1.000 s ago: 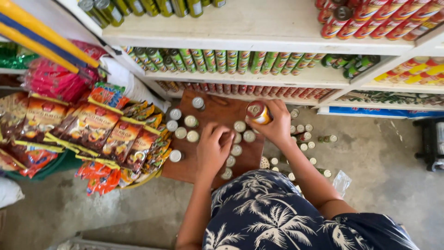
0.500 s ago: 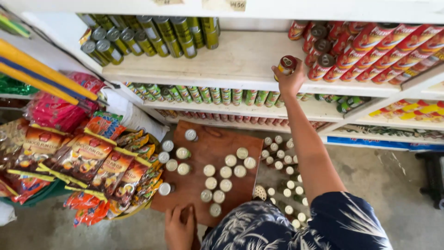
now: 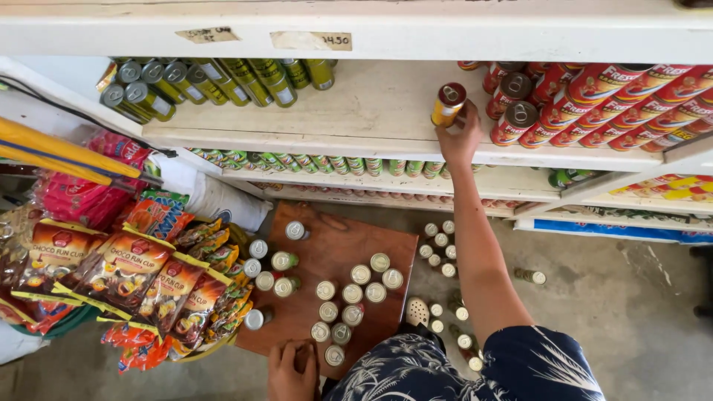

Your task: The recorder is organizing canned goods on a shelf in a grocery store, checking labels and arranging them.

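My right hand (image 3: 458,135) reaches up to the white shelf (image 3: 371,134) and grips a yellow-and-red can (image 3: 448,104), which stands at the shelf's front edge just left of a row of red cans (image 3: 594,104). My left hand (image 3: 291,369) rests flat on the near edge of a brown wooden board (image 3: 334,245) on the floor, next to several upright cans (image 3: 349,293) seen from above.
Green cans (image 3: 215,78) lie at the shelf's left. Lower shelves hold more rows of cans. Snack packets (image 3: 126,275) hang in a rack at the left. Small cans (image 3: 442,245) stand on the concrete floor right of the board.
My right hand has lifted the can from above the board up to the shelf beside the red cans. My left hand has slid back to the board's near edge.
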